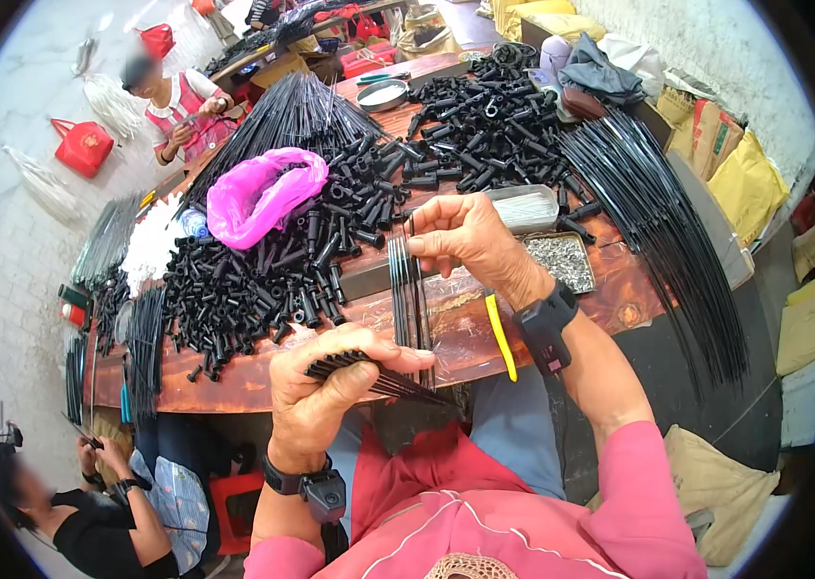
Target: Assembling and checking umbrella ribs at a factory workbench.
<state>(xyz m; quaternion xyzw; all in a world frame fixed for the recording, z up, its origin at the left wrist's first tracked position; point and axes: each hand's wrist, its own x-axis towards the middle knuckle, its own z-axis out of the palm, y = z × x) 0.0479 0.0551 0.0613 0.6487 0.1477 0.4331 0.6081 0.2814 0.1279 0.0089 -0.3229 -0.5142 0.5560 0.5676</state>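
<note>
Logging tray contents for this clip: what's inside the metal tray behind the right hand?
The tray holds a heap of small silvery metal bits, too small to identify. The right hand covers its near-left corner, so what lies there is hidden.

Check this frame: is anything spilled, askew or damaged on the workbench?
Nothing looks damaged. The black plastic tubes lie in loose sprawling heaps over the wooden table, and the long black rods overhang its right edge. The left hand and right hand hold thin rods.

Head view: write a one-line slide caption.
Both hands, left hand and right hand, hold thin black rods over a table.
</note>
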